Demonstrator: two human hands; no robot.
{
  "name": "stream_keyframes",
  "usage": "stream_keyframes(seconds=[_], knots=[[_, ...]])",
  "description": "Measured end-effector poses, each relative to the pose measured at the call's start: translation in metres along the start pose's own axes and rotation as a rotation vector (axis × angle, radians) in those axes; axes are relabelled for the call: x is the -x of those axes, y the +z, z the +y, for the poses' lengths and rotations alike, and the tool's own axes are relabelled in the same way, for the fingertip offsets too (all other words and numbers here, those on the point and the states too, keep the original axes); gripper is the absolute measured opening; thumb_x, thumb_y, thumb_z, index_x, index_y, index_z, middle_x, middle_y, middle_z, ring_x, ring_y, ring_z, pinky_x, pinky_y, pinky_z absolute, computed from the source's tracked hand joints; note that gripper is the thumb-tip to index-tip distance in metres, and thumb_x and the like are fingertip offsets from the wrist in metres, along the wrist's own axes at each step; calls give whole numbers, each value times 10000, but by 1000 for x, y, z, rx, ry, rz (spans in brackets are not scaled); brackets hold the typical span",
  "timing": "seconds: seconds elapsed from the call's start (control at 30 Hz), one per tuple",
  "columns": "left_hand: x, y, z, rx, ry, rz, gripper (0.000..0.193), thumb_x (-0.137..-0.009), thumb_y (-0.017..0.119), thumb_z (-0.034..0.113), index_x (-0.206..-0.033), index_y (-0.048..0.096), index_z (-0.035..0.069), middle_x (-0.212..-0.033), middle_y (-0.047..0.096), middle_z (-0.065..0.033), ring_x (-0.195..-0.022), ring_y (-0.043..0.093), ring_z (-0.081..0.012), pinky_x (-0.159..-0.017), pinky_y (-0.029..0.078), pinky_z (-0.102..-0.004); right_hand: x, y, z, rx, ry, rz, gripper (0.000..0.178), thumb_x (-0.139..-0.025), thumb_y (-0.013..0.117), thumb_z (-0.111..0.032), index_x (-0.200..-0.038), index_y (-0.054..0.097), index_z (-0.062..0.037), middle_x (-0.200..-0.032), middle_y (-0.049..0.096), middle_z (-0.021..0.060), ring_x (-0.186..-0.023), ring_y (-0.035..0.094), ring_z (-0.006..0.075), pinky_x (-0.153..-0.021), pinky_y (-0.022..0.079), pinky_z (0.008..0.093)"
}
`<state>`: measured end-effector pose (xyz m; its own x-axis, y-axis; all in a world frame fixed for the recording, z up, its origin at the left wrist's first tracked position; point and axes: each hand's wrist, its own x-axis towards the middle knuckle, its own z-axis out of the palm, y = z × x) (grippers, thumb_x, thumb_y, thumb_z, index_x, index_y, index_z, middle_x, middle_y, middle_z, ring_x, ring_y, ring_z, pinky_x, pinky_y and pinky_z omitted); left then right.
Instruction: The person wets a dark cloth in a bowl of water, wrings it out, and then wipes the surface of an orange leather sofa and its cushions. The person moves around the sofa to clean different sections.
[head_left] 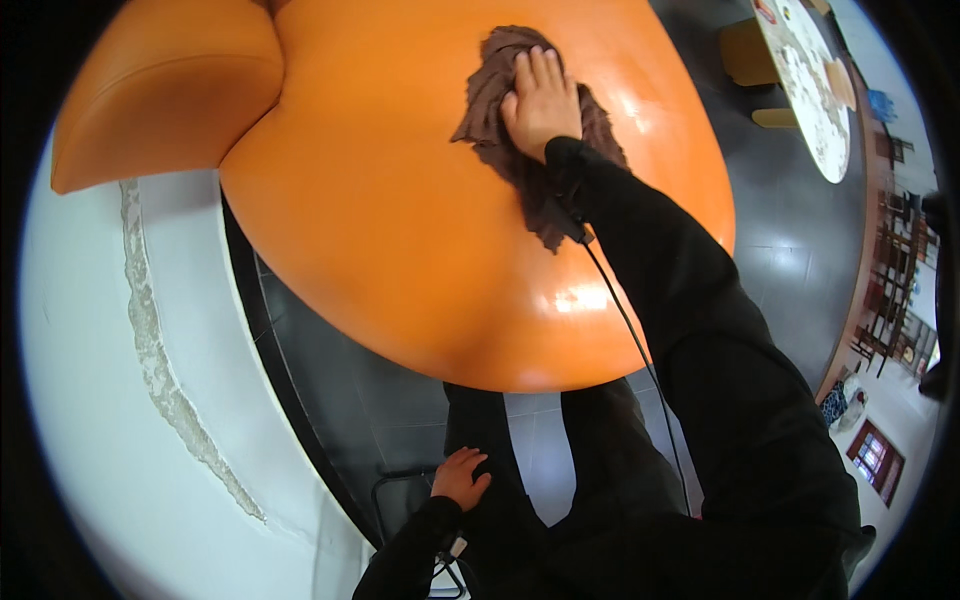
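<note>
The right hand (pixel 545 105) lies flat on a crumpled brown cloth (pixel 492 105) in the upper middle of the frame — palm down, fingers straight and close together; the cloth spreads over a glossy orange seat (pixel 350 200); the left hand (pixel 461 480), at lower centre, is loosely open beside the dark trousers (pixel 620 470) — whether it touches them cannot be told; a black cable (pixel 640 345) runs down from the right wrist.

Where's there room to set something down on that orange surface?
The orange surface is bare between the upper-left orange cushion and the brown cloth, and from there down to the near edge. It's crowded right of centre: the right hand lies on the cloth, black cable below.
</note>
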<state>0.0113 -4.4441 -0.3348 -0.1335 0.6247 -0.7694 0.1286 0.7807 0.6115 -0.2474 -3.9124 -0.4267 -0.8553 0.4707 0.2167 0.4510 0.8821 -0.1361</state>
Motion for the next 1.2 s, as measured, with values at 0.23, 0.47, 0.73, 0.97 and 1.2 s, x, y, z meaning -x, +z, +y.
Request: stream_keyframes(seconds=[0.23, 0.47, 0.73, 0.97, 1.2], knots=[[-5, 4, 4, -103, -9, -36, 470, -900, 600, 365, -1289, 630, 102, -1406, 559, -130, -1346, 469, -332, -1118, 372, -465, 115, -70, 56, -88, -80, -186, 622, -963, 516, -388, -1501, 384, -105, -1576, 321, 172, -1476, 241, 373, -1189, 185, 535], [-14, 14, 27, -220, -75, -110, 493, -906, 590, 383, -1302, 616, 91, -1410, 555, -141, -1327, 483, -339, -1104, 388, -459, 269, -129, 141, -8, 242, -462, 659, -980, 484, -430, -1540, 332, -117, -1610, 268, 156, -1503, 194, 349, -1203, 134, 520], [-25, 36, 78, -309, -254, -187, 548, -923, 598, 411, -1343, 574, 61, -1362, 585, -172, -1260, 540, -351, -1062, 431, -430, 367, -141, 176, -141, 808, -364, 770, -952, 499, -417, -1557, 229, -24, -1638, 192, 164, -1528, 105, 344, -1218, 68, 511], [-35, 65, 100, -66, -410, -39, 554, -933, 612, 382, -1359, 551, 34, -1322, 604, -217, -1228, 572, -369, -1043, 449, -416, 377, -116, 203, -279, 983, -137, 786, -949, 504, -387, -1561, 190, -7, -1638, 169, 190, -1528, 98, 350, -1209, 59, 540], [-65, 89, 99, 257, -453, 154, 528, -931, 638, 313, -1361, 547, 21, -1337, 608, -192, -1253, 572, -328, -1055, 439, -386, 358, -89, 210, -306, 1194, -28, 743, -993, 443, -406, -1559, 191, 3, -1638, 163, 203, -1525, 104, 355, -1197, 85, 559]])
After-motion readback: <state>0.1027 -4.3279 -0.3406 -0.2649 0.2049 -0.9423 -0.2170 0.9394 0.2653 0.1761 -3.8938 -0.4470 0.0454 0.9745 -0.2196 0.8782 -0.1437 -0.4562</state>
